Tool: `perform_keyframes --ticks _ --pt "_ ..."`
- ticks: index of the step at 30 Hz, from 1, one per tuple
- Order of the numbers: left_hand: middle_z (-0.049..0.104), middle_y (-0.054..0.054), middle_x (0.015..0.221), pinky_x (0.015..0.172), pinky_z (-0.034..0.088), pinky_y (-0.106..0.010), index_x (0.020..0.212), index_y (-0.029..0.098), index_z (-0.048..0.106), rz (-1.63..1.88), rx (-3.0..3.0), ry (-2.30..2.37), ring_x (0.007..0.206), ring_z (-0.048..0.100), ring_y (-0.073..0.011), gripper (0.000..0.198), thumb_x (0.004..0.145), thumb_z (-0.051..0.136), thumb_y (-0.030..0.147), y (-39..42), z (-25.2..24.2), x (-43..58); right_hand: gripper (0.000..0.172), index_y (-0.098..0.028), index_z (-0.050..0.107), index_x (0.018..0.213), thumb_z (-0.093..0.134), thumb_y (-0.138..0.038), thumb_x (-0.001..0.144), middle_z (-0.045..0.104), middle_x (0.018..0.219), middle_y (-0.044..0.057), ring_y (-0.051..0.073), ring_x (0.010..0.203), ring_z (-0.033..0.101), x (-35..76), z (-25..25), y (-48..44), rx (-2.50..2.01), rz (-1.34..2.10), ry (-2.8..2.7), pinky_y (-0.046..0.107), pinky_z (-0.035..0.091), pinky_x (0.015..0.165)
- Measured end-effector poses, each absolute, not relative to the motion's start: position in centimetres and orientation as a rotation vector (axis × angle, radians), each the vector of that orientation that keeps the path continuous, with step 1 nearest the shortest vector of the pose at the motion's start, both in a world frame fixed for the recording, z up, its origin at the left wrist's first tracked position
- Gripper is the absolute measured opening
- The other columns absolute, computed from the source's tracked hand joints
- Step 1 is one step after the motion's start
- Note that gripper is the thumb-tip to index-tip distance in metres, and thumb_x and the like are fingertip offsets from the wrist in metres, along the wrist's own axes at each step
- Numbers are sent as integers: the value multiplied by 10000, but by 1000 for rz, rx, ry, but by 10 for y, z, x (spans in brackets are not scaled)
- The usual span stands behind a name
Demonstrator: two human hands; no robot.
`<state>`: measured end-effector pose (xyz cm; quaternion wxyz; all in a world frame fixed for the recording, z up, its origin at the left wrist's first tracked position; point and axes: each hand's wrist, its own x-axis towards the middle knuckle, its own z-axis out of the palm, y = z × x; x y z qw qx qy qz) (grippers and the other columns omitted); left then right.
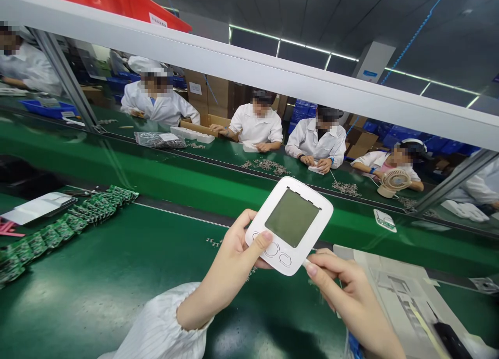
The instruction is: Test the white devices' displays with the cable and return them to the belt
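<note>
A white handheld device [289, 226] with a blank grey-green display and several button outlines is raised above the green work surface, tilted. My left hand [244, 252] grips its lower left side, thumb on the front by the buttons and fingers behind. At the lower right corner, my right hand [343, 283] is closed in a pinch against the device's edge. Something small and pale shows at the right thumb tip; I cannot make out what it is. Small metal screw-like parts [214, 242] lie on the surface behind my left hand, partly hidden.
A long row of green circuit boards [70, 223] lies at the left. On the right are a taped sheet [390, 281] and a black-handled tool [448, 341]. An opened white device half [385, 220] rests beyond. Across the line, several co-workers sit behind a metal frame.
</note>
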<state>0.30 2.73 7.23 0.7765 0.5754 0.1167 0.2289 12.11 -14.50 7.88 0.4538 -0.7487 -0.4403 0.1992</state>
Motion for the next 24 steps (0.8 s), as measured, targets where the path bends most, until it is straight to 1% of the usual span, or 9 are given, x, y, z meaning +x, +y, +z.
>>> perform_keyframes --ticks 4,9,11,14,18,21,24 --pt "682 -24 842 540 535 -207 968 211 461 539 1232 253 707 675 -162 302 860 626 440 15 71 3 366 -191 705 879 484 -480 926 481 684 16 111 515 377 123 83 -149 -1837 510 -1097 248 259 411" --pt "660 -18 850 539 490 -188 987 205 456 649 1186 262 662 622 -118 265 890 600 404 -1 68 3 318 -199 707 805 504 -407 934 527 653 28 164 642 437 124 88 -150 -1787 402 -1138 285 335 547" --pt "656 -16 857 533 468 -180 989 203 459 689 1180 267 633 592 -100 261 890 603 397 -4 66 4 301 -206 700 779 515 -390 929 515 627 23 179 674 459 125 88 -150 -1774 388 -1148 296 362 592" --pt "657 -23 877 570 473 -196 989 200 463 714 1192 268 667 598 -110 258 894 597 399 -6 65 4 290 -212 701 748 535 -380 915 445 549 6 197 685 478 125 87 -150 -1764 367 -1161 306 398 629" --pt "650 -15 853 626 492 -217 976 198 467 719 1190 250 707 610 -126 256 891 597 401 -9 64 2 272 -206 748 827 544 -366 909 465 506 10 205 654 499 124 87 -151 -1766 334 -1196 312 426 628" --pt "637 -3 833 616 490 -210 967 201 487 751 1190 260 693 596 -120 239 886 603 394 -13 64 2 263 -204 758 844 550 -351 909 491 501 13 199 637 499 123 87 -152 -1747 321 -1201 300 409 595" --pt "647 -17 856 625 501 -216 963 199 506 768 1201 276 704 610 -128 236 878 612 391 -14 64 0 242 -215 757 845 558 -336 910 471 506 -3 178 617 474 124 85 -153 -1738 325 -1203 285 366 566"
